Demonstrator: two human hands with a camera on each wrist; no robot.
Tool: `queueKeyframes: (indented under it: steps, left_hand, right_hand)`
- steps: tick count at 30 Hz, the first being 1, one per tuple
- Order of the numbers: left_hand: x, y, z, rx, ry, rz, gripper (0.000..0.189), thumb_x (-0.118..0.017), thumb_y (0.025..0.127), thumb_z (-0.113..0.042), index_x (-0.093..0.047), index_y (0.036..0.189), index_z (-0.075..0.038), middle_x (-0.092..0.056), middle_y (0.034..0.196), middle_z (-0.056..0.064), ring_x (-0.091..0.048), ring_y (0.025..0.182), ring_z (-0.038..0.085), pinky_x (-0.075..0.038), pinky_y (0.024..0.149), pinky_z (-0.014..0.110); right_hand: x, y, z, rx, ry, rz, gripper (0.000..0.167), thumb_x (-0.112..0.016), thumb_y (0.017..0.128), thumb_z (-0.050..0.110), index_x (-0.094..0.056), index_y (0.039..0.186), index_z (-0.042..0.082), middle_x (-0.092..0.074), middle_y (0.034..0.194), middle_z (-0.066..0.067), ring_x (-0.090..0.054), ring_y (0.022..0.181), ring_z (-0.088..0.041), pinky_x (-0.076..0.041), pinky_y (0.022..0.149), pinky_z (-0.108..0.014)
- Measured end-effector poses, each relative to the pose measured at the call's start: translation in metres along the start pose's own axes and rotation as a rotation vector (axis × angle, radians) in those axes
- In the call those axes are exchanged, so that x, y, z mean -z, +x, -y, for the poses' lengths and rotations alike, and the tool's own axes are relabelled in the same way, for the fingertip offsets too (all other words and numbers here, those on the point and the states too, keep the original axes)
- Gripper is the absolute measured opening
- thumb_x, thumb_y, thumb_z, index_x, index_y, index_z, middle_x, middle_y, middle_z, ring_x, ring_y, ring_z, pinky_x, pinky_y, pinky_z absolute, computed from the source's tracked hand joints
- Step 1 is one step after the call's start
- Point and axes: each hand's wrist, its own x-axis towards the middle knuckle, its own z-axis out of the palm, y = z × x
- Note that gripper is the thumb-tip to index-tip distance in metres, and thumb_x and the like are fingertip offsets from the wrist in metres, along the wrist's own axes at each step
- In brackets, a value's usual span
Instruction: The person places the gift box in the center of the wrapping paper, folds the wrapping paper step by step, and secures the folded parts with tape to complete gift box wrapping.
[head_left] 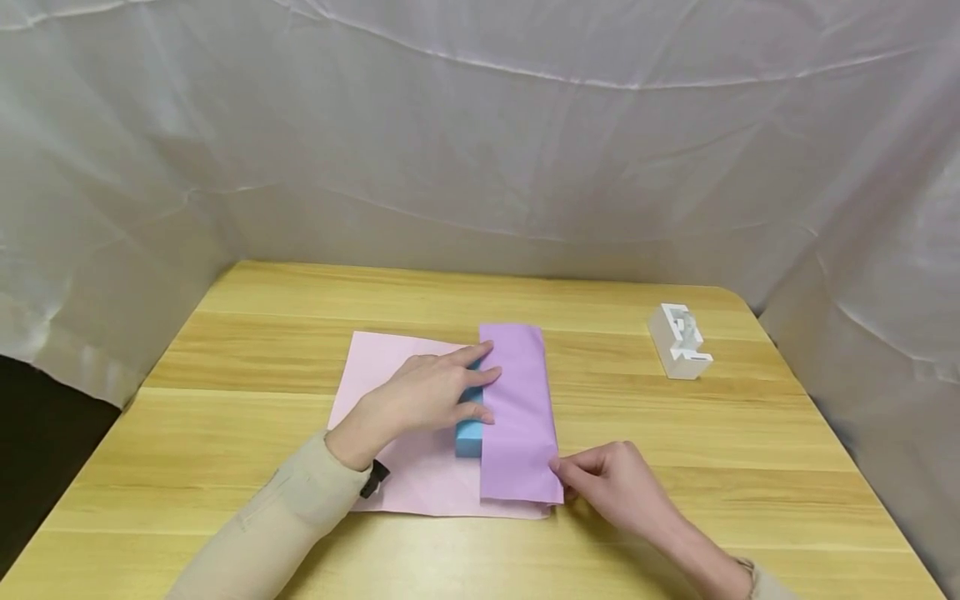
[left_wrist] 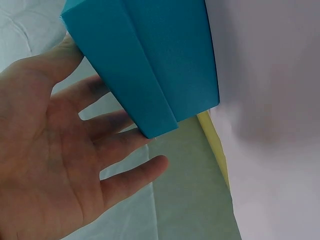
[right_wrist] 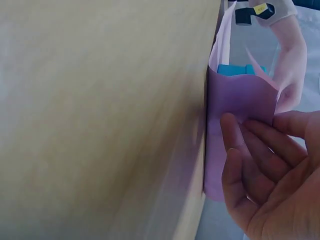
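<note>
At the left, a beige sleeve reaches over the wood-grain worktop, a small black device at its wrist. The left hand has a wide grip, its fingers spread and straight, their tips resting on the edge of a folded purple flap. Beneath it lies a sheet of wrapping paper, pale pink face up on this side. On the sheet sits a blue box, its left part showing past the fingers, the rest under the flap, which is the sheet's right side folded over it. Near the flap's lower right corner, the right hand has a narrow grip, pinching the paper's edge between thumb and fingers. Farther right and back, well apart from the paper, stands a white tape dispenser. Pale grey fabric hangs behind the worktop.
</note>
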Motion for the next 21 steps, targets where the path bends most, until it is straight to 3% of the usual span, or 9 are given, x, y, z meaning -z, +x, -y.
queueKeyframes:
  steps: [5,9,21]
  left_hand:
    - [-0.001,0.001,0.0,0.001,0.001,0.003,0.072,-0.067,0.092,-0.064,-0.053,0.152,-0.027,-0.03,0.169,0.005,-0.049,0.144,0.028,-0.057,0.089,0.045]
    - [0.0,0.001,0.0,0.005,0.002,0.005,0.071,-0.067,0.092,-0.063,-0.053,0.152,-0.027,-0.03,0.169,0.005,-0.049,0.143,0.029,-0.057,0.09,0.046]
    - [0.0,0.001,0.0,0.01,0.018,0.012,0.072,-0.065,0.092,-0.065,-0.052,0.153,-0.029,-0.029,0.169,0.005,-0.049,0.143,0.029,-0.057,0.086,0.043]
  right_hand:
    - [0.002,-0.001,0.001,-0.031,-0.009,0.104,0.043,-0.063,0.102,0.048,-0.073,0.07,0.021,-0.065,0.06,0.006,-0.047,0.051,-0.004,-0.035,0.046,-0.022]
    - [-0.002,-0.002,0.0,0.0,0.029,0.187,0.048,-0.057,0.105,0.05,-0.07,0.072,0.018,-0.066,0.063,0.006,-0.047,0.054,-0.003,-0.036,0.048,-0.021]
    - [-0.005,-0.012,-0.006,0.066,0.104,0.221,0.043,-0.06,0.105,0.041,-0.067,0.071,0.017,-0.064,0.062,0.005,-0.048,0.055,-0.001,-0.038,0.05,-0.021]
